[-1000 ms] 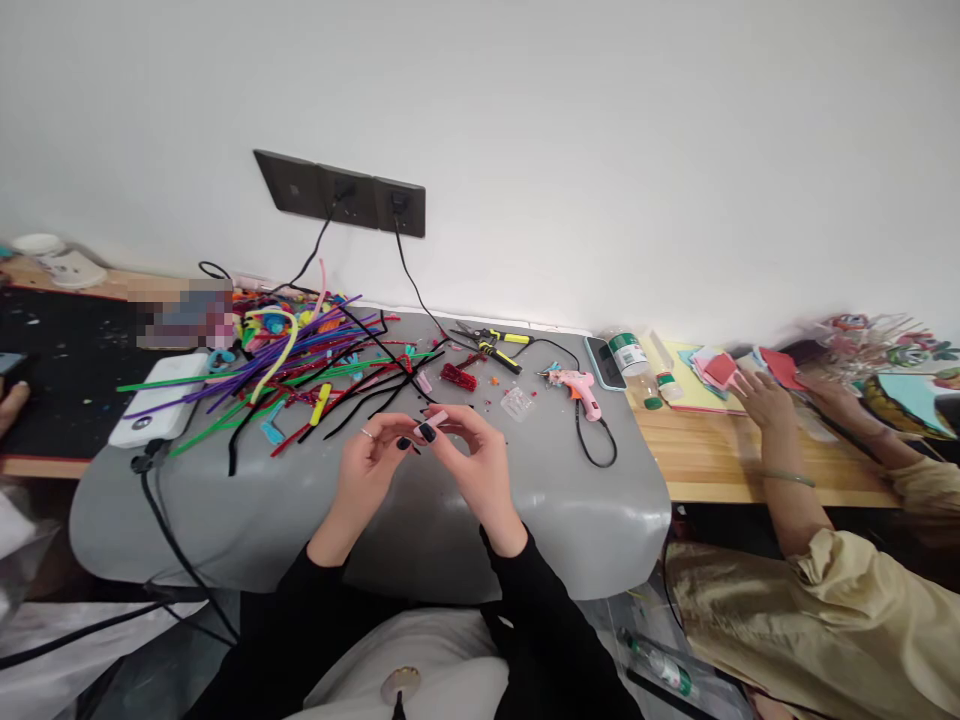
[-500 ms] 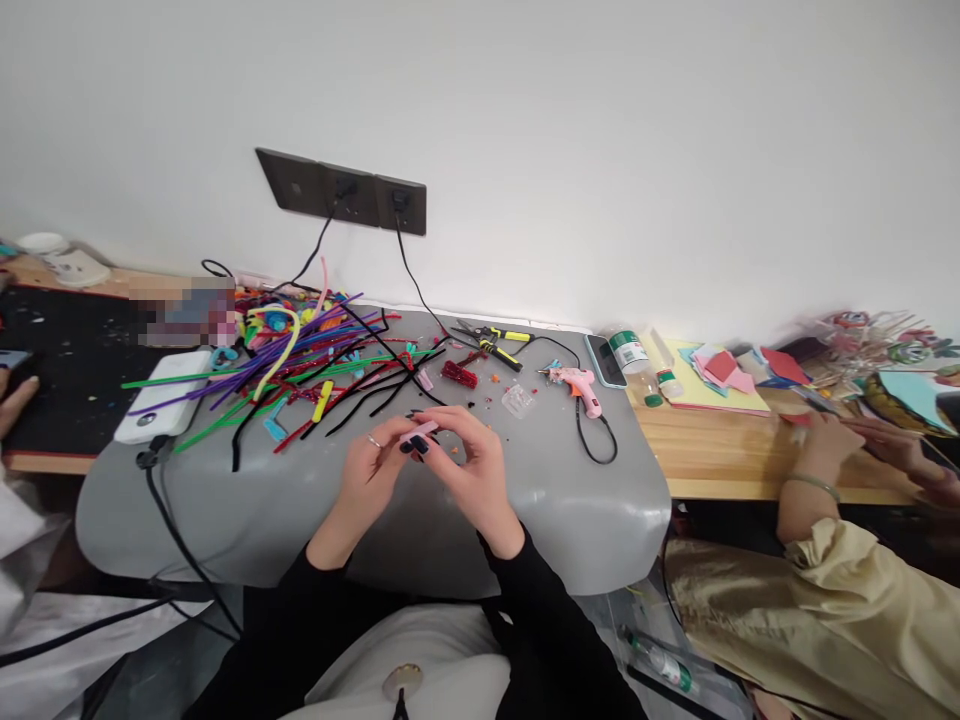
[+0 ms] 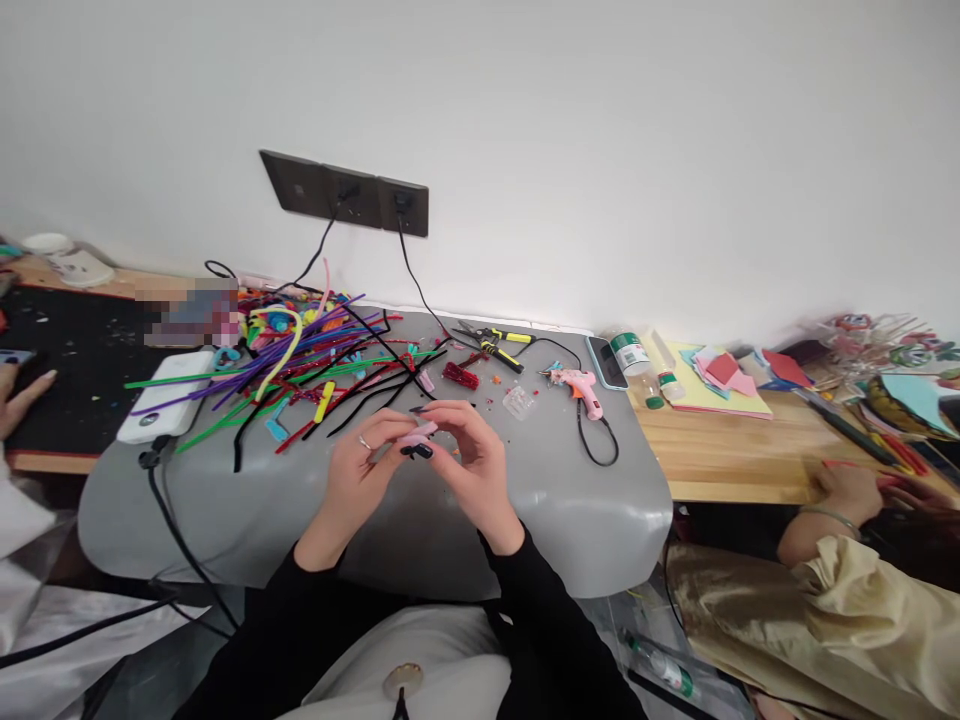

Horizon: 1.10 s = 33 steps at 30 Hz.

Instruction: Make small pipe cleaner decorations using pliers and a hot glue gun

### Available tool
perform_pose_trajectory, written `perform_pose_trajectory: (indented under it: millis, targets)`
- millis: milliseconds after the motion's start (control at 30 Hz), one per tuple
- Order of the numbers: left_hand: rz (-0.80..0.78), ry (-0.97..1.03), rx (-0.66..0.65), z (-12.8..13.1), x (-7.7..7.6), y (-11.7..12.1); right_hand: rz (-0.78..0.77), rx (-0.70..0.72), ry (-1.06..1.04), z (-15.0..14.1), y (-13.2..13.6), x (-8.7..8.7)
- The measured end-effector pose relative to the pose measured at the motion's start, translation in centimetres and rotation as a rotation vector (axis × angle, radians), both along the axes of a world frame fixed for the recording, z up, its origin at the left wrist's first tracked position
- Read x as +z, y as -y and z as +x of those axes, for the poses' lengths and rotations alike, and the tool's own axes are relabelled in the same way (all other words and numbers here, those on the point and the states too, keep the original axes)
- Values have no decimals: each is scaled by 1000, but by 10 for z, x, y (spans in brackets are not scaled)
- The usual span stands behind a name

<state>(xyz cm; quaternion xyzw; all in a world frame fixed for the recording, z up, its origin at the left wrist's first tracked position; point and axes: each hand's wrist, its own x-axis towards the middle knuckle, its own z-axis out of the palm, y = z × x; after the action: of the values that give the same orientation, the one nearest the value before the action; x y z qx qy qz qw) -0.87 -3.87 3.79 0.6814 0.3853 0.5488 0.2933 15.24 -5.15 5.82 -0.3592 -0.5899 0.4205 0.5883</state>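
Note:
A small pale pink piece [image 3: 418, 434] is pinched between my two hands above the grey mat [image 3: 247, 530]; it may be bent pipe cleaner, but the fingers cover too much of it to be sure. My left hand [image 3: 365, 470] closes on its left side, a ring on one finger. From the right, my right hand [image 3: 472, 462] grips the same piece with thumb and fingertips. Just beyond the hands lie a dark red glittery bundle [image 3: 460, 376], a clear plastic piece [image 3: 519, 402] and small scraps. Pipe cleaners [image 3: 330, 350] of many colours are heaped to the left.
Yellow-handled pliers [image 3: 499, 350], a pink glue gun [image 3: 583, 390] with its cord, a phone [image 3: 606, 362] and a plastic bottle [image 3: 630, 354] lie behind and right. A white power strip [image 3: 161, 400] sits left. Co-workers' hands [image 3: 851, 490] [image 3: 22, 400] are at both sides.
My hands have shifted slightly, turning the pink piece between the fingertips. The right co-worker's hands have moved down toward the table edge; the left co-worker's hand reaches further into view.

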Motion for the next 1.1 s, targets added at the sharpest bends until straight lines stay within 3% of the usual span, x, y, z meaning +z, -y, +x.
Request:
perform_pose_trajectory:
  millis: [300, 833, 1000, 1100]
  targets:
    - [88, -96, 48, -8, 7, 1, 115, -60, -1, 3, 0, -1]
    - [90, 12, 30, -16, 3, 0, 135, -61, 12, -1, -1, -2]
    - [105, 22, -10, -18, 2, -2, 141, -52, 147, 4, -4, 0]
    - [103, 39, 5, -20, 0, -3, 179, -46, 342, 28, -31, 0]
